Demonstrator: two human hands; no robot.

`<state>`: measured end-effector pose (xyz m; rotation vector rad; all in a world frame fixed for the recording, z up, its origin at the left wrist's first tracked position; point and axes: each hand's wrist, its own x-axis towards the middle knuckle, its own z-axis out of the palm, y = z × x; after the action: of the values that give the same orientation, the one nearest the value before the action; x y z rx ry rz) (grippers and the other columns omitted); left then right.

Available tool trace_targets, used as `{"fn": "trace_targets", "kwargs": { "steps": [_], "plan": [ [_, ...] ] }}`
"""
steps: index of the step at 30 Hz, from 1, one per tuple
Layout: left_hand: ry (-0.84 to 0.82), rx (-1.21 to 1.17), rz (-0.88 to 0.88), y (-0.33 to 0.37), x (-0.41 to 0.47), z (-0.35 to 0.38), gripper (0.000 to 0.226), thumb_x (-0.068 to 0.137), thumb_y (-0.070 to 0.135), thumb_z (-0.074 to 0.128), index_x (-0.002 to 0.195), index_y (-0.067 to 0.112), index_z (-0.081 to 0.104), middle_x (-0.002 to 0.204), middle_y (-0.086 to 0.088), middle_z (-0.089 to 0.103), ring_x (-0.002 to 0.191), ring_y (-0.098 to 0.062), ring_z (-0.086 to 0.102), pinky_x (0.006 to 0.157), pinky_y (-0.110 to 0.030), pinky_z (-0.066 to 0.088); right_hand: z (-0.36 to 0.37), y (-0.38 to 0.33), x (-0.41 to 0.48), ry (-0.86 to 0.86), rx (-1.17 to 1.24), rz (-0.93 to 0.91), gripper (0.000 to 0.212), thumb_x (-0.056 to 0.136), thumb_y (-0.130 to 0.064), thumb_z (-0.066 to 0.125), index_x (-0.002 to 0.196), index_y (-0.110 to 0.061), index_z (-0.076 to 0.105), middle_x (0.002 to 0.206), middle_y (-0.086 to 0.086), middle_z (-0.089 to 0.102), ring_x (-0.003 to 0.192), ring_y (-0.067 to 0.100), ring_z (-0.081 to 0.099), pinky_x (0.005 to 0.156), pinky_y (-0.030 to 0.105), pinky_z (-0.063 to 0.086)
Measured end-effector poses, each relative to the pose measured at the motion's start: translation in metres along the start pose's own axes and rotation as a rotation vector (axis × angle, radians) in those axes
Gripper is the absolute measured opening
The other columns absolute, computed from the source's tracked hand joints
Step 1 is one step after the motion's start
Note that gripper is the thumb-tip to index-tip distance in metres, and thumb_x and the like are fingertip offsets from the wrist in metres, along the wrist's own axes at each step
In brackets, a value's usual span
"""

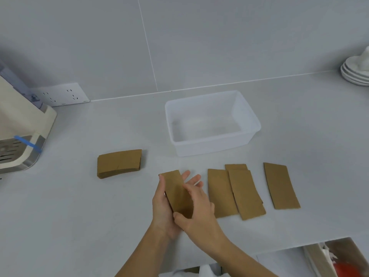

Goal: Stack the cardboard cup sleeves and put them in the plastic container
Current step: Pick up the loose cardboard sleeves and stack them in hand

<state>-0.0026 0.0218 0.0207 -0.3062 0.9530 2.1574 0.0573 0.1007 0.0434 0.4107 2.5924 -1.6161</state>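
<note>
A flat brown cardboard sleeve (175, 188) is held above the counter between both hands. My left hand (162, 206) cradles it from below and the left. My right hand (199, 208) grips its near end and right side. A short stack of sleeves (119, 163) lies to the left. Three overlapping sleeves (235, 193) and a single sleeve (280, 185) lie flat to the right. The white plastic container (248, 134) stands behind them with nothing in it.
A cream appliance (22, 132) with a metal drip tray sits at the left edge. A wall socket (61, 94) is behind it. White plates (354, 70) are stacked at the far right. The counter's front edge (299, 243) runs just right of my forearms.
</note>
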Motion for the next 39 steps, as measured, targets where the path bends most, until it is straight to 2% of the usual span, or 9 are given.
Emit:
{"fn": "trace_targets", "kwargs": {
  "steps": [4,9,11,13,15,19,25,33,39],
  "plan": [
    [-0.032,-0.031,-0.032,-0.005,0.004,0.001,0.081,0.068,0.072,0.045,0.127,0.017,0.055,0.130,-0.011,0.060,0.120,-0.027,0.056,0.100,-0.048,0.043,-0.004,0.008,-0.001,0.010,-0.107,-0.026,0.055,0.078,-0.033,0.057,0.129,-0.029,0.035,0.134,-0.013,0.035,0.119,0.002,0.026,0.102,0.027,0.019],
    [-0.052,-0.135,-0.096,-0.014,0.009,0.008,0.079,0.067,0.070,0.050,0.125,0.017,0.057,0.129,-0.011,0.061,0.119,-0.027,0.056,0.083,-0.043,0.055,-0.025,0.017,0.000,-0.001,-0.115,0.000,0.046,0.079,-0.042,0.057,0.121,-0.030,0.045,0.124,-0.011,0.048,0.112,0.006,0.040,0.101,0.030,0.031],
    [-0.043,-0.180,-0.107,-0.016,0.013,0.009,0.077,0.067,0.068,0.054,0.123,0.015,0.060,0.127,-0.012,0.063,0.117,-0.030,0.058,0.083,-0.045,0.054,-0.037,0.019,0.002,0.102,-0.114,-0.004,0.035,0.079,-0.042,0.057,0.111,-0.029,0.051,0.106,-0.010,0.058,0.098,0.008,0.051,0.094,0.036,0.041],
    [-0.029,-0.211,-0.111,-0.018,0.016,0.010,0.073,0.066,0.063,0.060,0.118,0.013,0.063,0.125,-0.014,0.063,0.115,-0.031,0.059,0.087,-0.048,0.052,-0.048,0.025,0.005,0.269,-0.219,-0.007,0.029,0.083,-0.041,0.054,0.107,-0.026,0.052,0.101,-0.007,0.062,0.094,0.010,0.054,0.092,0.031,0.039],
    [-0.016,-0.237,-0.107,-0.018,0.019,0.010,0.070,0.064,0.057,0.065,0.117,0.011,0.064,0.125,-0.015,0.063,0.113,-0.030,0.060,0.090,-0.048,0.049,-0.059,0.034,0.009,0.377,-0.362,0.046,0.041,0.084,-0.043,0.052,0.119,-0.021,0.047,0.116,-0.001,0.059,0.108,0.016,0.049,0.094,0.027,0.031],
    [-0.005,-0.287,-0.104,-0.020,0.023,0.009,0.073,0.064,0.054,0.066,0.122,0.010,0.059,0.124,-0.016,0.063,0.113,-0.029,0.060,0.092,-0.049,0.046,-0.069,0.060,0.013,0.426,-0.596,0.201,0.072,0.082,-0.054,0.050,0.138,-0.016,0.025,0.142,0.006,0.038,0.130,0.024,0.033,0.106,0.037,0.024],
    [-0.002,-0.282,-0.120,-0.022,0.024,0.011,0.069,0.066,0.052,0.066,0.120,0.009,0.061,0.124,-0.016,0.064,0.112,-0.029,0.061,0.094,-0.049,0.045,-0.065,0.082,0.008,0.435,-0.687,0.319,0.079,0.081,-0.062,0.042,0.140,-0.016,0.017,0.146,0.007,0.031,0.134,0.025,0.028,0.108,0.042,0.024],
    [0.010,-0.311,-0.112,-0.020,0.023,0.010,0.068,0.069,0.048,0.064,0.124,0.010,0.057,0.124,-0.014,0.064,0.113,-0.028,0.061,0.091,-0.047,0.046,-0.065,0.083,0.007,0.432,-0.697,0.316,0.066,0.088,-0.052,0.038,0.140,-0.016,0.019,0.145,0.005,0.034,0.134,0.024,0.029,0.106,0.042,0.026],
    [0.013,-0.333,-0.098,-0.016,0.022,0.008,0.066,0.069,0.046,0.066,0.123,0.009,0.058,0.123,-0.014,0.065,0.111,-0.029,0.062,0.092,-0.048,0.046,-0.077,0.074,0.011,0.435,-0.676,0.316,0.060,0.087,-0.033,0.043,0.139,-0.015,0.019,0.136,0.005,0.044,0.122,0.024,0.042,0.100,0.039,0.031]
  ]
}}
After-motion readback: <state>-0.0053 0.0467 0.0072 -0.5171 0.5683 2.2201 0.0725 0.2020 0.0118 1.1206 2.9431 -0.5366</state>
